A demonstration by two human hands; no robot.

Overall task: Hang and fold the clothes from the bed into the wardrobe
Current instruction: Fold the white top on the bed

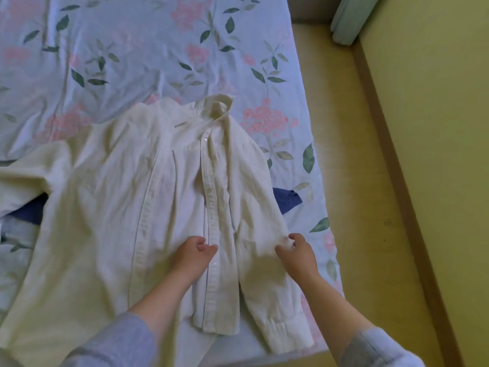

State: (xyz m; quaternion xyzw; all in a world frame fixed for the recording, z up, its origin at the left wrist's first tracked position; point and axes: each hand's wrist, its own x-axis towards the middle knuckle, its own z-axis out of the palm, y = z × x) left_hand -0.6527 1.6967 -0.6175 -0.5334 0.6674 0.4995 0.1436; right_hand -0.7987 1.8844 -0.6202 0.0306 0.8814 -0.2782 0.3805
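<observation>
- Shirt (164,181), cream, lies spread front-up on the flowered bed (132,49), collar away from the person, over a blue garment (287,201).
- Left hand (197,251) rests on its button strip (211,207), fingers curled; whether they pinch cloth I cannot tell.
- Right hand (296,250) pinches the folded-in sleeve (272,295) at the shirt's right edge.

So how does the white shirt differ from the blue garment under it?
The white shirt is spread front-up and almost wholly visible; the blue garment shows only as patches at the shirt's edges. The white shirt lies on top, the blue garment underneath. The right hand pinches the white shirt's sleeve; no hand touches the blue garment. Both lie on the floral bed sheet.
</observation>
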